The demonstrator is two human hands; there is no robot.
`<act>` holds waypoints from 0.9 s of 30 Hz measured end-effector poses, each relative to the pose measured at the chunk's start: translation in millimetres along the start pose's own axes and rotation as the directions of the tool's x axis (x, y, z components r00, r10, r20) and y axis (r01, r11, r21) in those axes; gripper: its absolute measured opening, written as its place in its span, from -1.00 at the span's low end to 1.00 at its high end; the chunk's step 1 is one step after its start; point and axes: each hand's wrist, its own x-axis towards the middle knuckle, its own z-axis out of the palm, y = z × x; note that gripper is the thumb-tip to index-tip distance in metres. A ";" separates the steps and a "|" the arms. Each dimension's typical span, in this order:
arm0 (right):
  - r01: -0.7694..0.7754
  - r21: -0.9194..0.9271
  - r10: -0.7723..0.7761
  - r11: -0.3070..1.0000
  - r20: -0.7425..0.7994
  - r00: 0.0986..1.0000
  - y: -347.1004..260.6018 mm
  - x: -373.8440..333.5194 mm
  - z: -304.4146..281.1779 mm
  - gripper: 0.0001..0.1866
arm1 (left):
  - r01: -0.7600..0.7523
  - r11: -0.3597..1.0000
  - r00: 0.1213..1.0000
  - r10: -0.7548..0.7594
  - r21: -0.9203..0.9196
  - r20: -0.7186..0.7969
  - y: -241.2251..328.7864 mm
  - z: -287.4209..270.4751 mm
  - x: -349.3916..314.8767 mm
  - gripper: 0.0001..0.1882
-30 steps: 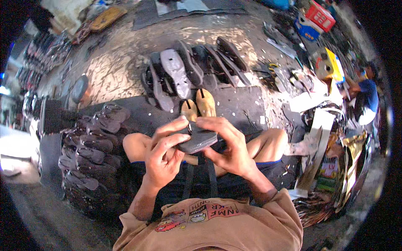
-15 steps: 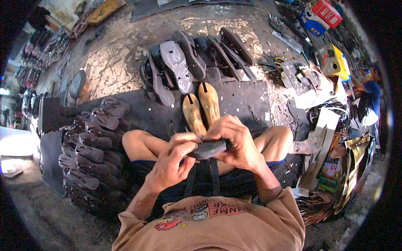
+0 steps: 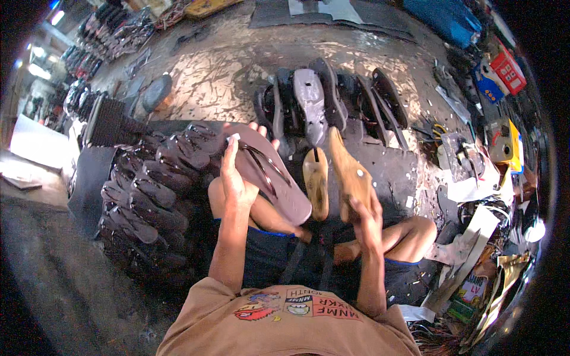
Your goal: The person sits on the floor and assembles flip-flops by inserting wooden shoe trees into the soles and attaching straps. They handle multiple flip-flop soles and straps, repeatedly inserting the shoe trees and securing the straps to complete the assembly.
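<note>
My left hand (image 3: 237, 187) holds a brownish flip-flop (image 3: 270, 176) with shiny dark straps, its top face turned up. The thumb lies along the near edge, and fingertips show past the far edge. In my right hand (image 3: 368, 218) is a wooden shoe last (image 3: 351, 169), gripped at its near end and tilted. A second wooden last (image 3: 316, 184), with a dark slot at its far end, stands between the flip-flop and the held last. Beyond them is a row of dark sandals (image 3: 332, 92) on edge, with a pale grey sole (image 3: 309, 98) among them.
Many dark flip-flops (image 3: 151, 193) are heaped at my left. On the right are yellow-handled scissors (image 3: 439, 129), a red and blue box (image 3: 497, 74), a yellow box (image 3: 506, 146) and a long pale strip (image 3: 475, 249). A dark mat (image 3: 386, 172) lies under the lasts.
The flip-flop was edge-on between both hands near my lap; now only my left hand holds it, farther forward. My right hand has taken hold of the right last. The view has shifted.
</note>
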 end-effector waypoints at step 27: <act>0.549 -0.418 -0.344 0.724 0.470 0.813 -59.8 -66.3 41.5 -0.38 | 0.123 0.909 0.979 -0.176 0.398 0.100 14.6 6.1 -2.1 -0.59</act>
